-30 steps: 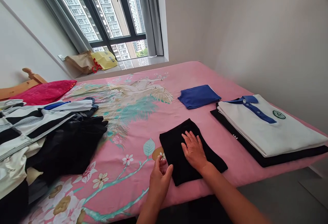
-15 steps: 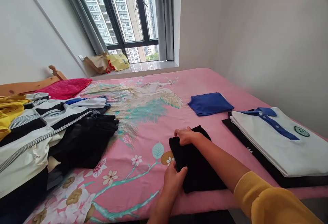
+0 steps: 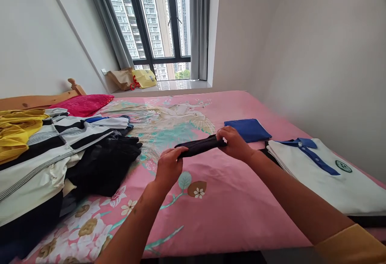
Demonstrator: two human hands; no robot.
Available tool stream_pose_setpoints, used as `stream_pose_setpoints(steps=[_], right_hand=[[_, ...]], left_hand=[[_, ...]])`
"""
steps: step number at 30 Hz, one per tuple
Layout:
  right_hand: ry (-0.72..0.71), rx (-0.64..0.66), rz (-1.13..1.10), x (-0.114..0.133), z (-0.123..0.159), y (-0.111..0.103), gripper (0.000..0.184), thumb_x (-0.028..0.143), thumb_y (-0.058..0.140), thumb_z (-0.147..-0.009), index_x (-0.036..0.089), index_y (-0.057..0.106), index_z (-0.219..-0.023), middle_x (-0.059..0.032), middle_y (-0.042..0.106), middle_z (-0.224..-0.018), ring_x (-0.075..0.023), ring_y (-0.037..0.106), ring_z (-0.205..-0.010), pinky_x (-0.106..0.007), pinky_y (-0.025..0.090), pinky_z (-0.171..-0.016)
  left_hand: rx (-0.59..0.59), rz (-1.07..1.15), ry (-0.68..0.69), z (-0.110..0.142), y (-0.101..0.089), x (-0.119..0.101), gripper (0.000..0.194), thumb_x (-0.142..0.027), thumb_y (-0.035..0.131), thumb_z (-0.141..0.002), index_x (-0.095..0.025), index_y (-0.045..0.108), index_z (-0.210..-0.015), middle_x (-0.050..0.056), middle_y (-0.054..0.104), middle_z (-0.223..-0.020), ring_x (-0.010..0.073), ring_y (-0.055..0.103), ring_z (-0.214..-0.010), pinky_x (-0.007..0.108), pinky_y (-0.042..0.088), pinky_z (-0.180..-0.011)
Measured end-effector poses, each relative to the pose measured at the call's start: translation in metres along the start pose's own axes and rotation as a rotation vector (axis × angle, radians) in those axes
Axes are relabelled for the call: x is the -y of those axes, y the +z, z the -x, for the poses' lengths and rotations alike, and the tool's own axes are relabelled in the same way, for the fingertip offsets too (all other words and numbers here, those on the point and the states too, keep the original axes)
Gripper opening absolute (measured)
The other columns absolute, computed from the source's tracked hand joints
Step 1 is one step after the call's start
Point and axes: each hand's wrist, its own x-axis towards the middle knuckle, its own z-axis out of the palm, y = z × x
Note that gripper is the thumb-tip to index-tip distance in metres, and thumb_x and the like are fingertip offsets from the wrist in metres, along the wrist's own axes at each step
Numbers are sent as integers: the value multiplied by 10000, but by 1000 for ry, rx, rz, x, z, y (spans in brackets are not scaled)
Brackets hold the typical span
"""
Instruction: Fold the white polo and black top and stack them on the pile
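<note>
A folded black garment [image 3: 200, 146] is held up above the pink bedspread, seen nearly edge-on as a narrow bundle. My left hand [image 3: 170, 163] pinches its left end, thumb on the near side. At the other end my right hand [image 3: 232, 141] grips the cloth between thumb and fingers. Just behind my right hand lies a folded blue garment [image 3: 249, 129]. Further right rests a folded white polo shirt [image 3: 325, 175] with a blue collar and a green round badge, on top of a black garment [image 3: 366, 220]. The exact kind of the held garment cannot be made out.
A loose heap of clothes, with a black piece [image 3: 104, 167], a striped one [image 3: 60, 135] and a yellow one [image 3: 21, 129], covers the bed's left side. Behind it lies a red pillow [image 3: 83, 104]. Paper bags [image 3: 122, 79] stand on the windowsill.
Both hands have lifted the folded black garment off the bed and away from me, turning it edge-on. My left hand has moved left and up. The view has tilted slightly.
</note>
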Motion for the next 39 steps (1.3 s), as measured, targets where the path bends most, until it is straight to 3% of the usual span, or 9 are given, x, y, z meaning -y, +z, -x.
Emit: stream_pose_setpoints(steps=[2, 6, 10, 12, 19, 28, 33, 35, 39], right_hand=[[-67, -56, 9, 1, 36, 30, 154, 111, 517, -704, 192, 567, -825, -55, 585, -976, -192, 480, -989, -333, 342, -939], [-98, 28, 12, 3, 121, 96, 257, 46, 442, -709, 212, 586, -841, -60, 577, -1016, -203, 484, -1016, -363, 365, -941], [60, -73, 10, 11, 171, 118, 395, 56, 389, -768, 194, 535, -1109, -94, 535, -1176, -212, 436, -1155, -391, 350, -995], [159, -79, 21, 18, 178, 114, 385, 108, 410, -792, 179, 513, -1156, -103, 547, -1163, -223, 459, -1125, -393, 368, -971], [523, -54, -115, 45, 192, 110, 217, 284, 390, -857, 198, 586, -895, -49, 612, -867, -197, 551, -859, -339, 411, -821], [726, -69, -347, 60, 191, 116, 220, 233, 564, -657, 185, 588, -871, -76, 594, -938, -245, 524, -931, -384, 365, -918], [804, 70, -591, 56, 179, 110, 147, 271, 591, -654, 198, 539, -770, 26, 530, -665, -146, 517, -663, -267, 417, -642], [850, 150, -721, 55, 178, 105, 198, 354, 599, -682, 203, 482, -733, 61, 447, -570, -98, 436, -520, -228, 351, -502], [967, 335, -958, 55, 180, 95, 301, 472, 574, -722, 234, 396, -767, 114, 330, -475, -52, 231, -349, -197, 144, -359]], left_hand=[[50, -114, 144, 32, 9, 12, 416, -45, 431, -763, -254, 665, -1036, 15, 708, -1018, 187, 613, -995, 361, 421, -942], [354, -212, 268, 128, 42, 39, 488, -17, 402, -776, -274, 635, -1120, 8, 675, -1132, 209, 598, -1079, 398, 439, -938], [332, -261, 220, 184, 54, 54, 567, 11, 405, -741, -264, 583, -1204, 27, 569, -1294, 232, 475, -1242, 415, 423, -981], [273, -275, 158, 187, 54, 57, 587, -6, 437, -725, -262, 556, -1240, 52, 508, -1357, 245, 428, -1280, 430, 400, -1010], [165, -210, -69, 182, 57, 68, 550, -107, 452, -756, -157, 480, -1303, 129, 469, -1367, 235, 449, -1255, 414, 394, -1035], [104, -143, -83, 192, 61, 71, 442, -156, 451, -794, -185, 535, -1227, 102, 530, -1290, 233, 493, -1196, 423, 400, -1020], [3, -155, -192, 195, 59, 65, 476, -202, 500, -774, -157, 508, -1247, 136, 513, -1296, 278, 456, -1219, 457, 377, -1012], [-5, -124, -290, 196, 54, 59, 468, -227, 526, -757, -162, 523, -1220, 137, 547, -1238, 293, 473, -1183, 473, 369, -995], [155, 44, -511, 189, 41, 52, 361, -202, 540, -713, -178, 611, -1066, 89, 629, -1020, 266, 549, -1042, 409, 381, -940]])
